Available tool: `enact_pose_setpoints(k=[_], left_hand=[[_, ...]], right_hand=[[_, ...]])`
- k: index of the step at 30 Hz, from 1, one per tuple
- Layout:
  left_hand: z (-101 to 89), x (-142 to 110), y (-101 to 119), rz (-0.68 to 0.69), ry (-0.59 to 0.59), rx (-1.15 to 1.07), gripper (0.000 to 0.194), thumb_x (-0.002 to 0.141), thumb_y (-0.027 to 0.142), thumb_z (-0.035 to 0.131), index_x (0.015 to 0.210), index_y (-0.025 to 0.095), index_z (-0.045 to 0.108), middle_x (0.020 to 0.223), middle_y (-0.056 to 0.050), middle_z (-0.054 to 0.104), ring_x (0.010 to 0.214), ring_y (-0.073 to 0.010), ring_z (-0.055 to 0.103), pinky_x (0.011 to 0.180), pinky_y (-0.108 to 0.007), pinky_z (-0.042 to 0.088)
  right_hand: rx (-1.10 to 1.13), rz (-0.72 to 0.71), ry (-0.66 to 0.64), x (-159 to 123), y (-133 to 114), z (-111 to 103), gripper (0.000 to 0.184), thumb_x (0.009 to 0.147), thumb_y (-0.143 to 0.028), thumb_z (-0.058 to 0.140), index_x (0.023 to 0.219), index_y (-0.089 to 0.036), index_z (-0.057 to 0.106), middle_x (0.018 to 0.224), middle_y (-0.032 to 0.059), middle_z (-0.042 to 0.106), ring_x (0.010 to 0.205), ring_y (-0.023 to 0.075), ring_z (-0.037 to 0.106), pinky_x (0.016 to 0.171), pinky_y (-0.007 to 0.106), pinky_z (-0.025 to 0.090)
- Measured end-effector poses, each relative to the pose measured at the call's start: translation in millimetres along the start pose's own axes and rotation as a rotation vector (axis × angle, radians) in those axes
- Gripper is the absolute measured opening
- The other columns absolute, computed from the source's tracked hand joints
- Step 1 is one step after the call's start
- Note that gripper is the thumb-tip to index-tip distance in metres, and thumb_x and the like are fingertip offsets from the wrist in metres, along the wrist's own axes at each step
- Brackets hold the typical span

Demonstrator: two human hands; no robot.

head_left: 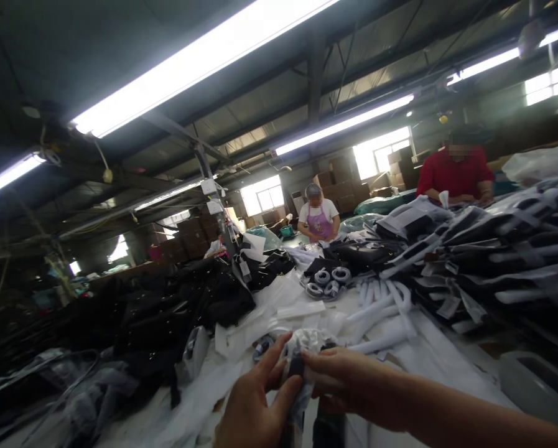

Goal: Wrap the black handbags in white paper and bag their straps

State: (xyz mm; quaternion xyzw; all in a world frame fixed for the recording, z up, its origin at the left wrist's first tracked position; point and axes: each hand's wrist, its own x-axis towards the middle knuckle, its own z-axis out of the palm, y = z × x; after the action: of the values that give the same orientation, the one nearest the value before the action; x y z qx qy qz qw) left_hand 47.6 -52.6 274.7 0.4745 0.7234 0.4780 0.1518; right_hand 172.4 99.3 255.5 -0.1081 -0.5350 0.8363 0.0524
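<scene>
Both my hands meet low in the middle of the view over a white-covered table [428,361]. My left hand [255,404] pinches a small bundle of crumpled white wrapping around a dark strap-like item [302,354] between thumb and fingers. My right hand [339,379] grips the same bundle from the right, fingers closed on it. The lower part of the bundle is hidden behind my hands.
Black bags [167,311] pile up on the left. Stacks of bagged black items [502,249] fill the right. White paper rolls [381,305] and coiled straps [325,280] lie mid-table. Two other people [318,214] [456,174] work at the far end. A grey bin [535,379] sits bottom right.
</scene>
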Motion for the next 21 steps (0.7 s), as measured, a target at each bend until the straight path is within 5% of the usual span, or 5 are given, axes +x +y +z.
enact_pose_setpoints(k=[5,9,12,16,21], left_hand=[[7.1,-5,-3,0.028,0.167,0.164,0.070,0.080,0.045,0.066,0.145,0.033,0.045,0.113,-0.005,0.076,0.112,-0.0295,0.068,0.103,-0.039,0.048],[17.9,-4,-15,-0.048,0.289,-0.151,0.096,0.072,0.051,0.077,0.153,0.032,0.029,0.147,-0.011,0.053,0.107,-0.0268,0.070,0.089,-0.034,0.055],[24.4,-2,-25,-0.165,0.295,-0.467,0.117,0.061,0.063,0.082,0.152,0.018,0.025,0.143,-0.023,0.053,0.108,-0.0299,0.068,0.085,-0.034,0.056],[25.1,3,-27,-0.169,0.076,-0.682,0.077,0.059,0.057,0.086,0.118,0.012,0.064,0.106,-0.017,0.075,0.106,-0.0314,0.069,0.094,-0.038,0.052],[18.7,5,-21,-0.125,-0.006,-0.618,0.053,0.065,0.054,0.084,0.098,0.015,0.070,0.100,-0.011,0.076,0.099,-0.0277,0.070,0.089,-0.035,0.051]], right_hand=[[-0.019,0.006,0.057,3,-2,8,0.040,0.075,-0.054,0.080,0.094,-0.020,0.075,0.093,0.0017,0.070,0.085,0.0117,0.059,0.073,0.020,0.039],[-0.017,-0.056,0.078,2,4,9,0.046,0.072,-0.058,0.080,0.095,-0.020,0.074,0.097,0.0038,0.073,0.097,0.0180,0.062,0.085,0.026,0.039],[-0.049,-0.046,0.130,2,10,7,0.049,0.070,-0.062,0.080,0.094,-0.020,0.075,0.096,0.0038,0.073,0.101,0.0197,0.061,0.087,0.028,0.038],[-0.105,-0.056,0.158,2,11,6,0.047,0.072,-0.062,0.079,0.089,-0.019,0.074,0.089,0.0029,0.070,0.093,0.0179,0.059,0.080,0.027,0.039],[-0.091,-0.064,0.119,0,4,6,0.045,0.067,-0.055,0.086,0.075,-0.013,0.071,0.066,-0.0036,0.055,0.059,0.0065,0.042,0.056,0.018,0.032]])
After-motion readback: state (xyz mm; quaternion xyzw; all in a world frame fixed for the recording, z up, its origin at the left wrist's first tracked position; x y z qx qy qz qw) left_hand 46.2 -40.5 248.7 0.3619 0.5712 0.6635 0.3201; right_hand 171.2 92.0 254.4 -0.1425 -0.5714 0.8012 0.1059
